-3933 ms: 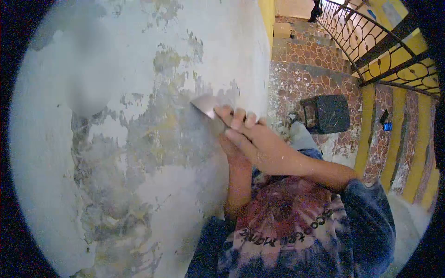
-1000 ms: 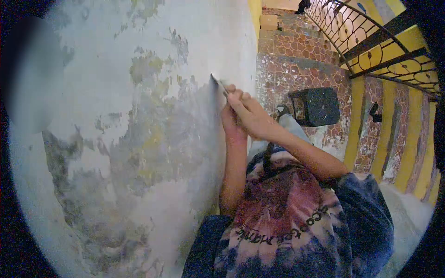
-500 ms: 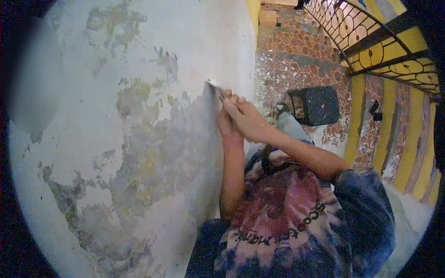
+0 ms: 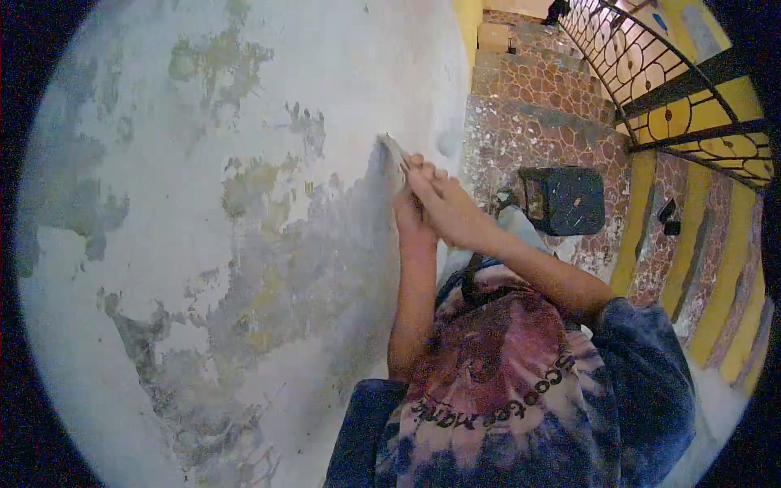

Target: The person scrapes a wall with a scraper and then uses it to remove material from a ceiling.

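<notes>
A scraper with a flat metal blade (image 4: 392, 150) is held in both hands, its tip against or very near the peeling wall (image 4: 277, 236). My right hand (image 4: 446, 207) is closed around the handle, thumb and fingers wrapped over it. Beneath it, my left hand (image 4: 413, 221) is closed too, partly hidden behind the right one. Most of the handle is covered by the fingers. Around the blade the wall shows pale paint beside bare grey patches.
A dark plastic stool (image 4: 573, 202) stands on the patterned, paint-flecked floor to the right. Beyond it are yellow-edged steps (image 4: 639, 220) and a black metal railing (image 4: 651, 89). A cardboard box (image 4: 493, 37) sits farther back.
The camera view has shifted, moving the wall and stool right and slightly down in the picture. Both hands keep their grip on the scraper, its blade now seen at a steeper slant.
</notes>
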{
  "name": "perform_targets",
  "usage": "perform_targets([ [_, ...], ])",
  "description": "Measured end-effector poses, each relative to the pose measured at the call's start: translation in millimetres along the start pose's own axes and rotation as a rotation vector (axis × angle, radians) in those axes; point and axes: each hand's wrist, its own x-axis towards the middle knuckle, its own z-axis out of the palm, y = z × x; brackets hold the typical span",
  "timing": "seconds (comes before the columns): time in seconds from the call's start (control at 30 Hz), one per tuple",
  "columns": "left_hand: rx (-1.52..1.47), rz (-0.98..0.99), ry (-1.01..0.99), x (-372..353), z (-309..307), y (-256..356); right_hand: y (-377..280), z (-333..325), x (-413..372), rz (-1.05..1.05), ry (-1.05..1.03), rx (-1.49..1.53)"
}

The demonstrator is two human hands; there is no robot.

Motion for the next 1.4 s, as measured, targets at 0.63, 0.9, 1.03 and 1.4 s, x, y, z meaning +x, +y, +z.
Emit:
perform_targets([
  [0.63, -0.129, 0.120, -0.206, -55.7, 48.5, 0.9, -6.9, 29.9, -51.4, -0.525, -0.057, -0.257],
  [0.9, -0.146, 0.166, -0.165, -53.7, 42.3, 3.0, -6.3, 31.5, -46.8, -0.259, -0.216, -0.149],
  [1.03, -0.097, 0.198, -0.136, -62.5, 31.2, 8.3, -0.9, 48.4, -46.9, -0.594, 0.137, -0.259],
  [1.4, 0.117, 0.143, -0.020, -65.6, -2.2, 16.7, -18.1, 42.7, -33.2, -0.360, 0.032, -0.107],
])
